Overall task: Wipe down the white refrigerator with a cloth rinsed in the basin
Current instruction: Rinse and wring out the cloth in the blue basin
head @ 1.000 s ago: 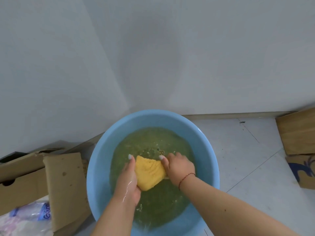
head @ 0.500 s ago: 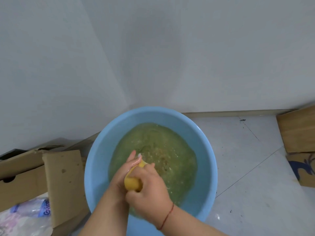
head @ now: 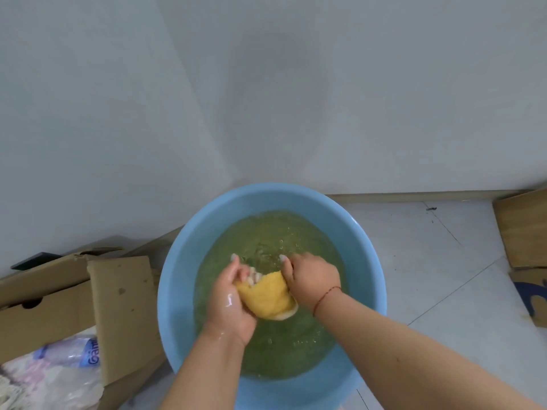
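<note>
Two hands of mine are on the yellow cloth over the middle of the blue basin: my left hand has its fingers curled round the cloth's left end, and my right hand clutches the right end, a thin red string round that wrist. The cloth is bunched between them, just above the greenish, rippled water. The basin's rim curves wide around my wrists, with open water on every side of the cloth. The basin sits on pale floor tiles in a corner where two plain white walls meet; bare tiles lie to the right of it. Close on the left, an opened cardboard box stands beside the rim, one flap almost touching it, with a crumpled plastic bottle in front of it. More cardboard stands at the right edge, cut off by the frame. The basin's near rim is partly hidden under my forearms, and I cannot make out its bottom through the murky water.
</note>
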{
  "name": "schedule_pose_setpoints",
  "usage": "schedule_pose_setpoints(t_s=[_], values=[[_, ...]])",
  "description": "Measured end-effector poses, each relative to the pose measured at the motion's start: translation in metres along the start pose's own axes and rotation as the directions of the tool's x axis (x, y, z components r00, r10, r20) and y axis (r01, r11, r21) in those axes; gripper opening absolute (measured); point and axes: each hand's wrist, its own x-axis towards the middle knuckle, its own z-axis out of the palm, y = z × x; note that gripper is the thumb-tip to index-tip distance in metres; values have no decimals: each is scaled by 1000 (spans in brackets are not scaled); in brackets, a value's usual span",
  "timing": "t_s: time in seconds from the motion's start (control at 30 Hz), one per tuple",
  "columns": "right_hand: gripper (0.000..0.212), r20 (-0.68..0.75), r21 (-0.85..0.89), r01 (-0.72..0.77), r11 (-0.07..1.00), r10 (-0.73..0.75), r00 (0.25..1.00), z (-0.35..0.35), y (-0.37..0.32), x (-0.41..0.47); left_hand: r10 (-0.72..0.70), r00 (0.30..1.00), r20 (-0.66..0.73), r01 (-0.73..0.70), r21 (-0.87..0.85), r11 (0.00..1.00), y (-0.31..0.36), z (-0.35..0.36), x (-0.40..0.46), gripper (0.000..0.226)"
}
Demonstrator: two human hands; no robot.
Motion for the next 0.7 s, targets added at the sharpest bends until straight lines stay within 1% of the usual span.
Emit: schedule_pose_setpoints(t_s=[0.03, 0.07, 0.1, 0.13, 0.17, 0.2, 0.23, 0.27, 0.3, 0.33, 0.37, 0.4, 0.43, 0.47, 0.5, 0.53, 0.57, 0.6, 0.63, 0.67, 0.7], values=[[53, 9, -120, 8, 993, -7, 1000, 3, 4, -3, 4, 1000, -8, -5, -45, 999, 2, -9, 3, 34], [59, 20, -194, -10, 981, 14, 1000, 11, 10, -1, -2, 999, -43, 1, -12, 1000, 7, -21, 5, 25], [65, 35, -247, -18, 969, 28, 999, 17, 17, 1, -8, 997, -82, 12, 43, 999, 12, -32, 7, 21], [73, 58, -306, -27, 951, 47, 997, 19, 23, 1, -15, 992, -127, 37, 167, 985, 14, -45, 13, 30], [80, 97, -333, 6, 943, 28, 995, 23, 27, -2, -1, 986, -169, 61, 347, 936, 13, -57, 17, 41], [83, 146, -369, 43, 928, 12, 989, 31, 25, -6, 52, 978, -201, 71, 557, 827, 9, -66, 20, 50], [81, 215, -393, 81, 916, 6, 977, 39, 23, -9, 150, 973, -178, 41, 765, 643, 6, -69, 20, 55], [72, 302, -397, 102, 912, 25, 953, 42, 17, -11, 267, 956, -123, -13, 889, 458, 2, -68, 19, 55], [60, 382, -372, 106, 922, 48, 923, 38, 9, -12, 343, 939, -24, -91, 945, 314, -1, -66, 17, 51], [48, 452, -331, 125, 935, 41, 891, 31, 2, -10, 372, 923, 101, -188, 961, 204, -2, -60, 14, 50], [40, 501, -283, 173, 944, -9, 866, 21, -5, -8, 350, 907, 234, -294, 947, 127, -4, -57, 14, 54], [34, 532, -249, 243, 937, -78, 843, 9, -12, -8, 274, 899, 342, -375, 924, 75, -6, -53, 17, 63], [31, 553, -237, 347, 907, -168, 816, -7, -20, -10, 172, 882, 438, -452, 891, 48, -6, -50, 21, 74], [28, 575, -230, 456, 860, -258, 777, -25, -28, -13, 38, 872, 487, -489, 871, 57, -3, -43, 21, 78], [24, 568, -200, 531, 823, -344, 748, -42, -33, -16, -39, 857, 514, -507, 854, 113, -1, -38, 23, 74], [20, 517, -144, 547, 825, -409, 752, -61, -36, -17, -54, 857, 513, -493, 846, 203, 1, -34, 26, 62], [18, 433, -41, 507, 861, -442, 785, -80, -36, -16, -26, 867, 497, -467, 831, 300, 4, -29, 25, 50], [22, 335, 96, 450, 888, -455, 825, -95, -33, -13, 17, 877, 480, -447, 804, 393, 9, -22, 21, 42], [29, 239, 263, 386, 884, -447, 862, -104, -24, -5, 65, 878, 474, -442, 753, 487, 15, -13, 16, 37], [35, 175, 459, 306, 834, -422, 890, -106, -13, 1, 117, 882, 456, -436, 699, 567, 19, -7, 13, 36], [39, 135, 652, 213, 728, -388, 912, -102, -2, 8, 154, 883, 443, -428, 625, 653, 23, 0, 9, 37]])
